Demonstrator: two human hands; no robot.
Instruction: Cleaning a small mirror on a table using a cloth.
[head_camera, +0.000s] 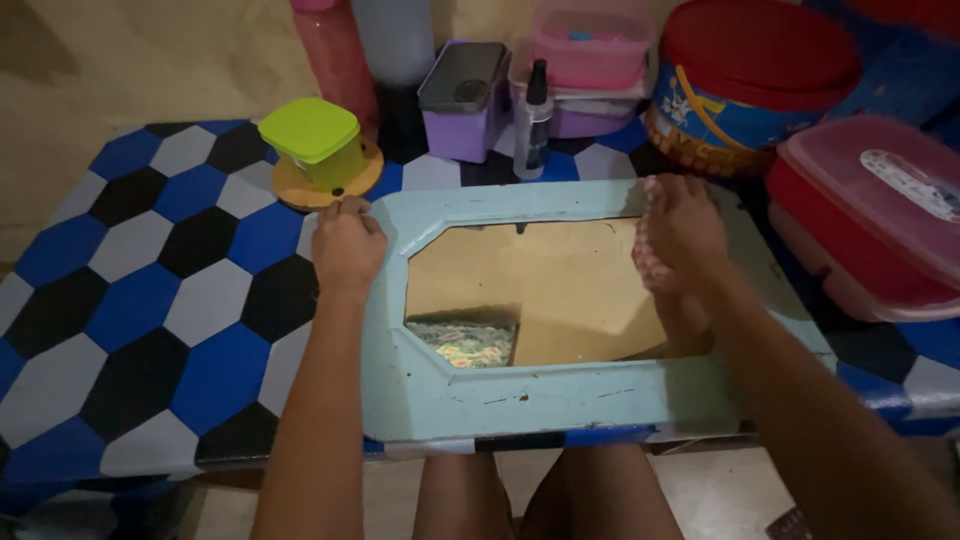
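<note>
Glass made the flat, pale-blue, wooden-framed mirror (520, 400) fragile and probably fairly heavy and stiff as it lay face up on the table with the blue, black and grey hexagon cloth (150, 300), so its painted frame looked the safest place to take hold. Your left hand (346, 245) was curled shut over the frame's far left corner. Your right hand (682, 232) rested on the far right edge, fingers together and bent downward, both forearms reaching straight forward.

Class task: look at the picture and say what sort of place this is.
Probably a room at home: a framed mirror lies on a hexagon-patterned table, with lidded plastic containers and a small spray bottle by the wall.
</note>
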